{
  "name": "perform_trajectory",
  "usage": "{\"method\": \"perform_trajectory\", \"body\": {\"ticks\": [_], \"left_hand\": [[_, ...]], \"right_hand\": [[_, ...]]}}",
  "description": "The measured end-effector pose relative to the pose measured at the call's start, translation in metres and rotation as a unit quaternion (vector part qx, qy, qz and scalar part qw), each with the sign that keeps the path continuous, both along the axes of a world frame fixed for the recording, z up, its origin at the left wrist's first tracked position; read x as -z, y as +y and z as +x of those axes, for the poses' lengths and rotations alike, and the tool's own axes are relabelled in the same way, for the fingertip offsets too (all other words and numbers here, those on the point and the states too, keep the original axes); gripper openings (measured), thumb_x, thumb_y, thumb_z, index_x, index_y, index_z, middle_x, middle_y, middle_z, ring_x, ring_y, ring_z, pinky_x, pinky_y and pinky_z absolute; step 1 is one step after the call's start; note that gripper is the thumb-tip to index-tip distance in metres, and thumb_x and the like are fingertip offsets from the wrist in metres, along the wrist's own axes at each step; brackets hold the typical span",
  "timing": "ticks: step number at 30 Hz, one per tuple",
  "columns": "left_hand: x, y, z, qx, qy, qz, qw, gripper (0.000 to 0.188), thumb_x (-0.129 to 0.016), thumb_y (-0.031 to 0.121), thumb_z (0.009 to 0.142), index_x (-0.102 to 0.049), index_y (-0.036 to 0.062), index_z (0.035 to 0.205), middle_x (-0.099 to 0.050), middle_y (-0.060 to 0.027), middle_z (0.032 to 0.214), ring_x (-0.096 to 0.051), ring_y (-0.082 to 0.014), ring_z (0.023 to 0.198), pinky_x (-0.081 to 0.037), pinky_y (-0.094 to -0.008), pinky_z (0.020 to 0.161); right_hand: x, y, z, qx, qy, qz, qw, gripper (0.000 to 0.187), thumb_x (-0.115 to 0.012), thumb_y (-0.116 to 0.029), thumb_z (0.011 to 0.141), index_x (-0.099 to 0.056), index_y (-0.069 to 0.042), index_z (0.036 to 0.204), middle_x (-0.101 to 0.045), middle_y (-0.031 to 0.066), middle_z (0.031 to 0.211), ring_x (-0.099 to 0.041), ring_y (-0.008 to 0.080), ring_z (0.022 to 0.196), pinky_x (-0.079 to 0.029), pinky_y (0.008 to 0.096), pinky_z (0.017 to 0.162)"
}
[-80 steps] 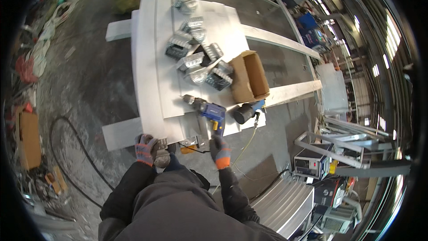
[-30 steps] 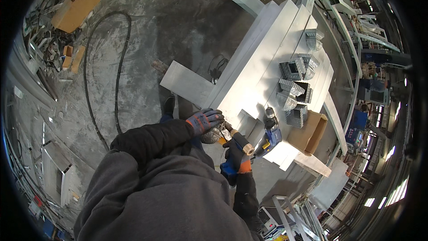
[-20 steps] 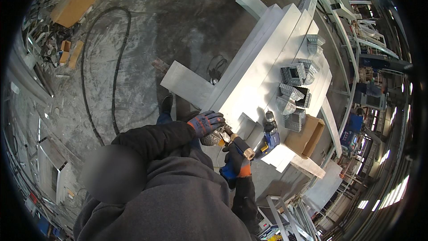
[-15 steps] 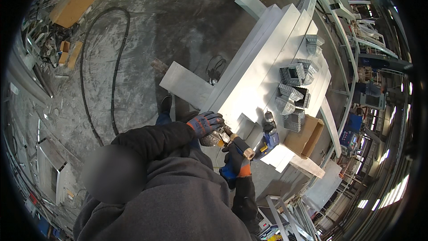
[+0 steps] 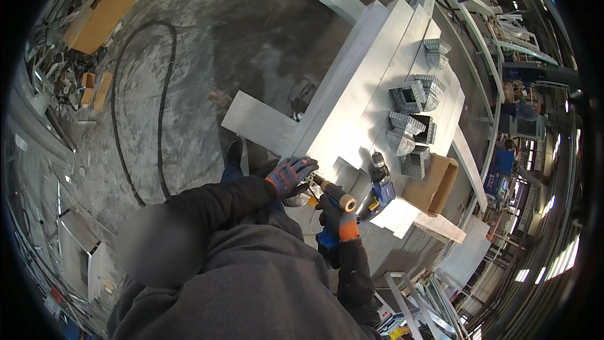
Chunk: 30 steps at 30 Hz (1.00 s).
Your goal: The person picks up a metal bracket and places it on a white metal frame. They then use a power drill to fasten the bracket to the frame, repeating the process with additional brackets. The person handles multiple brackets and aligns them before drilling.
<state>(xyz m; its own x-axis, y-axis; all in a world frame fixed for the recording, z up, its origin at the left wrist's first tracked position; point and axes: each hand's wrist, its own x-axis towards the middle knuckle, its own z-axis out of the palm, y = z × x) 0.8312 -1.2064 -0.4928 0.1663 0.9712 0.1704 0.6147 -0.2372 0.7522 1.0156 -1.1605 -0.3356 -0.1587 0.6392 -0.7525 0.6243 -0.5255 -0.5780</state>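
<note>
My right hand point(image 5: 331, 209), in a dark glove with an orange cuff, is closed round the grip of a power drill point(image 5: 336, 194). Its tan and black body points forward and left, toward the near end of the long white beams point(image 5: 352, 94). My left hand point(image 5: 290, 175), in a grey glove, curls over that beam end beside the drill's tip. Under it shows part of a silvery cast metal fitting point(image 5: 296, 200), mostly hidden by the glove. Exactly where the drill's tip meets the work cannot be made out.
On the beams stand a blue drill point(image 5: 382, 192), several silvery square fittings point(image 5: 408, 97) and an open cardboard box point(image 5: 434, 182). A white crosspiece point(image 5: 258, 123) juts out at left. A black hose point(image 5: 165, 94) loops over the floor. Metal frames point(image 5: 497, 75) line the right.
The drill has tilted and its rear end has shifted slightly up and left, my right hand with it. My left hand stays at the beam end. The whole view has shifted slightly.
</note>
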Motion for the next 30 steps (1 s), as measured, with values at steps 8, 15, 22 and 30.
{"method": "perform_trajectory", "body": {"ticks": [8, 15, 22, 30], "left_hand": [[-0.004, 0.012, 0.001, 0.005, 0.010, 0.005, 1.000, 0.051, -0.074, 0.027, 0.089, -0.061, 0.0150, 0.137, -0.057, -0.0142, 0.143, -0.052, -0.0370, 0.134, -0.043, -0.0522, 0.110], [-0.004, 0.018, 0.007, -0.013, -0.022, 0.023, 0.999, 0.028, -0.074, 0.024, 0.088, -0.071, 0.0159, 0.114, -0.060, -0.0122, 0.133, -0.058, -0.0373, 0.122, -0.048, -0.0515, 0.101], [-0.005, 0.020, 0.007, 0.001, 0.024, 0.019, 1.000, 0.033, -0.074, 0.022, 0.085, -0.071, 0.0171, 0.118, -0.061, -0.0128, 0.133, -0.055, -0.0371, 0.126, -0.047, -0.0501, 0.105], [-0.006, 0.020, 0.008, 0.006, 0.033, 0.034, 0.999, 0.039, -0.077, 0.022, 0.082, -0.069, 0.0165, 0.120, -0.063, -0.0131, 0.130, -0.057, -0.0371, 0.123, -0.047, -0.0498, 0.103]], "right_hand": [[0.058, 0.012, 0.008, -0.094, -0.066, 0.004, 0.993, 0.034, -0.077, -0.044, 0.093, -0.067, -0.012, 0.094, -0.062, -0.0007, 0.063, -0.055, 0.0122, 0.049, -0.042, 0.0357, 0.043], [0.064, 0.005, 0.014, -0.197, -0.088, 0.169, 0.962, 0.040, -0.067, -0.053, 0.096, -0.071, -0.014, 0.105, -0.066, 0.0027, 0.068, -0.061, 0.0138, 0.051, -0.049, 0.0338, 0.046], [0.060, 0.011, 0.010, -0.173, -0.111, 0.075, 0.976, 0.049, -0.067, -0.060, 0.093, -0.072, -0.013, 0.104, -0.071, 0.0070, 0.071, -0.069, 0.0195, 0.059, -0.056, 0.0371, 0.054], [0.047, 0.018, 0.011, -0.180, -0.122, 0.001, 0.976, 0.052, -0.059, -0.063, 0.096, -0.071, -0.014, 0.107, -0.072, 0.0109, 0.077, -0.070, 0.0240, 0.066, -0.057, 0.0404, 0.062]]}}
